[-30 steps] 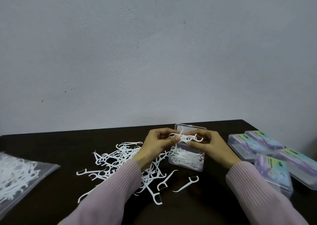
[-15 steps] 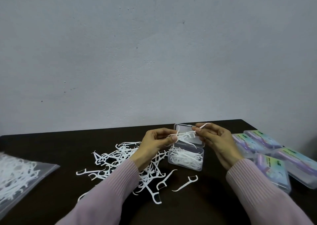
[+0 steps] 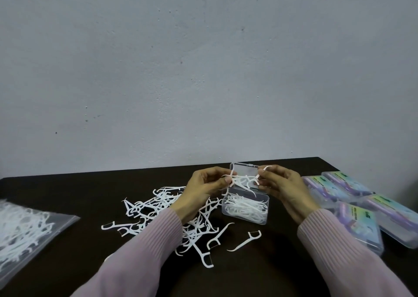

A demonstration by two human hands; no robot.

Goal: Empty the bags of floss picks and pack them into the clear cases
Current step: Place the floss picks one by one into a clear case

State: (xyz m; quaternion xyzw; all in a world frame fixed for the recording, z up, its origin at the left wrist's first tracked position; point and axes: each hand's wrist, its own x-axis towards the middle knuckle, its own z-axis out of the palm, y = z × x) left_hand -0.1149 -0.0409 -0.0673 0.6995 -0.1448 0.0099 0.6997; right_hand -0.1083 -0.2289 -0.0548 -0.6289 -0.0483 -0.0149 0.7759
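Floss picks held above open clear case.
Tangled picks are pinched by left hand and right hand; loose pile lies at 9 o'clock of case.

A plain indoor packing spot, more like a makeshift workstation in a home or small workshop than a fitted lab or shop. A dark brown table is pushed against a bare, pale grey painted wall marked with small specks and scuffs. Loose white floss picks lie heaped near the table's middle, a clear bag of them sits at its left edge, and labelled closed cases cluster at its right edge, suggesting hand repacking work.
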